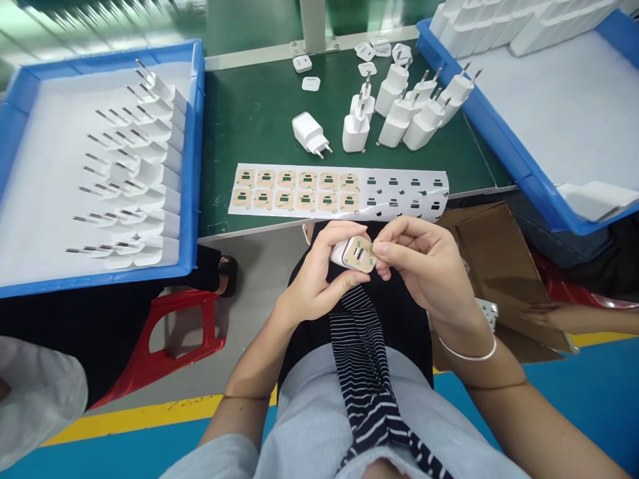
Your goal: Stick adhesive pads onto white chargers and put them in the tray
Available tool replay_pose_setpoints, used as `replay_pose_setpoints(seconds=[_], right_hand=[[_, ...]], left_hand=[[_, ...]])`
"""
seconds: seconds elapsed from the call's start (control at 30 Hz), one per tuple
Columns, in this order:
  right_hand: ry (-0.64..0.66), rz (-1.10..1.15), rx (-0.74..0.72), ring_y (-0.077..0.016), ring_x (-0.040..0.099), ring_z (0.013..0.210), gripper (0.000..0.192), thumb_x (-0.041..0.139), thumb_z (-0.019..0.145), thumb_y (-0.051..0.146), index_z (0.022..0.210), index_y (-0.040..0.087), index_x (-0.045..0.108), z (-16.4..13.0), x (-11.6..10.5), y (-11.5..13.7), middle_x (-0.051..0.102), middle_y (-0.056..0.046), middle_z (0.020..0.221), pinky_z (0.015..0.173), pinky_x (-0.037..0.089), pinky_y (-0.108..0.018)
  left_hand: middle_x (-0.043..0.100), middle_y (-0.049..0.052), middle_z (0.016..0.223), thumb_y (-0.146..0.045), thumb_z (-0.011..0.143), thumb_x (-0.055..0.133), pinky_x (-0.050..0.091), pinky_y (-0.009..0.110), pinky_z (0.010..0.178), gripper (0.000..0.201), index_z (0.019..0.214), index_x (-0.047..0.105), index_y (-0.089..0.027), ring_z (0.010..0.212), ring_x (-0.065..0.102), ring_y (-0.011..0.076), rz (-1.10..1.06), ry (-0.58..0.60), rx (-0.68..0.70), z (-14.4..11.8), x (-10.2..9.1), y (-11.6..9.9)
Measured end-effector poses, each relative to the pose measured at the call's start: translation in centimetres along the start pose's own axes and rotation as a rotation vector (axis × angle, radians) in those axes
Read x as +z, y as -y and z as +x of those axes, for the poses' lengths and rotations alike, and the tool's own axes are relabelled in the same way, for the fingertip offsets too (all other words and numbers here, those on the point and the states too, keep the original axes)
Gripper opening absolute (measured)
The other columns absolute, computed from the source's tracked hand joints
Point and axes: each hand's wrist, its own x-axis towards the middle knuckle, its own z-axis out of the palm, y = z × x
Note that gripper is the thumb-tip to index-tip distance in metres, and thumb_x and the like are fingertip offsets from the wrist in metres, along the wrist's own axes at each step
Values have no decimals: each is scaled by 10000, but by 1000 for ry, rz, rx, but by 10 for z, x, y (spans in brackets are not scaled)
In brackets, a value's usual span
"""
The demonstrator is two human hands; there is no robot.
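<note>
Twelve tan stickers (pixel 328 199) remain on the sheet (pixel 382 189) at the centre of the frame, filling its left part; its right part shows only bare spots, so some have been peeled off. One sticker (pixel 367 263) lies on the port end of the charger (pixel 339 254), just below the sheet, and looks nearly or fully seated (its right edge is partly hidden by fingertips). More chargers (pixel 394 124) stand prongs up at upper right of centre, and one lies on its side near them; whether those have stickers cannot be told.

The charger's long axis runs mostly left to right, slanting slightly down; its port end faces right and up towards the camera, and its other end is hidden in the left hand (pixel 322 269). That hand is curled around the body, thumb below and fingers above. The right hand (pixel 426 263) has thumb and forefinger close together at the sticker's right edge; whether they pinch it or merely press, I cannot tell.
</note>
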Motion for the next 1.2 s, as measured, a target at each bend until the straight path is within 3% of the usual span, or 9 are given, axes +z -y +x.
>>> replay_pose_setpoints(seconds=[0.4,0.53,0.73,0.93,1.1,1.2], right_hand=[[23,-4,-3,-72,610,519,129,841,773,151,740,190,723,2,-1,-1,690,36,627,500,534,-176],[1,-42,-29,-64,619,521,140,830,791,154,763,175,695,0,3,-4,704,34,636,504,539,-158],[-5,83,19,-84,638,507,438,898,712,142,858,225,494,-2,9,-13,692,81,579,487,525,-154],[102,103,80,-62,592,492,230,763,895,300,922,197,559,1,9,-13,683,58,580,512,510,-160],[48,20,73,-49,551,463,359,878,762,222,904,207,549,3,16,-12,612,105,548,473,459,-142],[57,13,53,-56,549,467,270,818,839,265,900,209,561,3,18,-13,634,86,558,476,462,-156]], left_hand=[[622,89,1169,-260,906,709,522,403,992,523,1384,498,-245,1121,608,236,-23,24,16,1,-1,1],[611,84,1137,-327,846,757,531,347,894,574,1361,521,-228,1027,611,215,-124,-11,-3,-2,2,6],[604,69,1022,-319,901,668,514,315,791,299,1170,617,-199,899,615,179,-313,-118,-159,-6,11,8],[595,48,985,-348,902,669,512,306,694,237,1086,599,-217,733,619,138,-380,-138,-163,-2,14,5],[580,52,998,-293,854,702,519,297,725,274,1087,579,-216,806,613,151,-358,-129,-109,-2,12,7],[585,65,1010,-332,841,707,515,317,764,299,1088,585,-213,870,606,177,-402,-138,-133,-4,11,6]])
